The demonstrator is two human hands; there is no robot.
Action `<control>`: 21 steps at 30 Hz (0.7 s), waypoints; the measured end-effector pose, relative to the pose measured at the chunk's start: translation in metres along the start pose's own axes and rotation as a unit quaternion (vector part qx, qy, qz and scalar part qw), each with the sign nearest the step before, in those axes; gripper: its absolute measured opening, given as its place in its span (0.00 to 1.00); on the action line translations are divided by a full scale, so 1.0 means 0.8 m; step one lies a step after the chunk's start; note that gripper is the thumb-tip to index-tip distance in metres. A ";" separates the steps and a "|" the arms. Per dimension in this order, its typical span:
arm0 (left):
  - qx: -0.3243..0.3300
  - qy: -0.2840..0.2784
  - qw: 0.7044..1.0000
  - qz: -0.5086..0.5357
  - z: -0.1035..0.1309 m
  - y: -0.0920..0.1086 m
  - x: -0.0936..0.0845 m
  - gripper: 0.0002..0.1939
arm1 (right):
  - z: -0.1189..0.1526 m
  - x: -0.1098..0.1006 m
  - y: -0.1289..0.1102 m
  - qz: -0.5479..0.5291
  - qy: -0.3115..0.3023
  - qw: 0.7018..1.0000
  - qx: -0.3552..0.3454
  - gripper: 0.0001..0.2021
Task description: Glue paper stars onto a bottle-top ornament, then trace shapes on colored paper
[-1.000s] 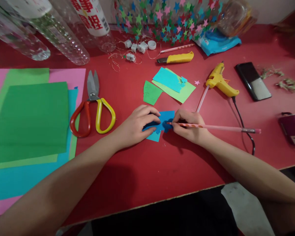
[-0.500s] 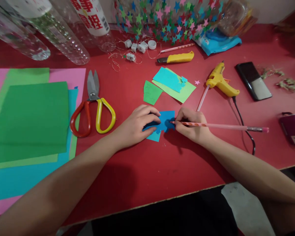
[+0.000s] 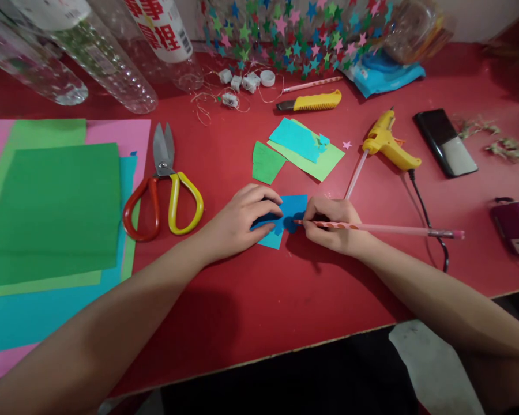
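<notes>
A small blue paper (image 3: 294,204) with a jagged lower edge lies on the red table. My left hand (image 3: 248,222) rests on its left part, fingers apart and slightly curved, pressing it from above. In my right hand (image 3: 333,226) is a long pink pencil (image 3: 393,230), pinched near its point, with the tip touching the blue paper. Beyond my hands lie a green paper piece (image 3: 267,163), a turquoise piece (image 3: 294,140) and a light green piece (image 3: 322,167).
Open scissors (image 3: 164,168) and stacked coloured sheets (image 3: 56,207) lie left. Behind are a yellow cutter (image 3: 315,102), plastic bottles (image 3: 108,63) and a star-covered container (image 3: 294,34). A yellow glue gun (image 3: 389,141), phone (image 3: 445,142) and purple device (image 3: 516,225) are right.
My right hand has shifted slightly left and down, and the pencil tip has moved left over the blue paper. My left hand has stayed in place.
</notes>
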State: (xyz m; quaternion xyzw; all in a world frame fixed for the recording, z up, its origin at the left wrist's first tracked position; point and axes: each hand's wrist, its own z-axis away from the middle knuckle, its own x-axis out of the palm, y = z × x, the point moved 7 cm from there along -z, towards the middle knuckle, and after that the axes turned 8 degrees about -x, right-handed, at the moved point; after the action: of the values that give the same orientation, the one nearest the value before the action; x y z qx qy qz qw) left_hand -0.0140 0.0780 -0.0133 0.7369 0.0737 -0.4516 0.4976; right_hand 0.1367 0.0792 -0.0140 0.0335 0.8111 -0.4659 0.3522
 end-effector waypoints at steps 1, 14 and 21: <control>0.001 0.000 1.000 -0.001 0.000 0.000 0.000 0.06 | 0.000 0.000 -0.001 -0.004 -0.004 1.000 -0.006 0.05; -0.012 -0.006 1.000 0.000 -0.001 -0.001 0.003 0.06 | -0.001 0.005 -0.003 -0.023 -0.036 0.999 -0.019 0.05; -0.014 -0.010 1.000 -0.001 -0.001 -0.002 0.002 0.06 | -0.004 0.000 0.006 -0.047 -0.007 0.998 0.028 0.05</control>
State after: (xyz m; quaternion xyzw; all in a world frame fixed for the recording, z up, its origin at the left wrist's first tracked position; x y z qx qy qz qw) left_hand -0.0132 0.0790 -0.0154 0.7255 0.0756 -0.4579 0.5082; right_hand 0.1367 0.0841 -0.0163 0.0021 0.7958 -0.5046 0.3348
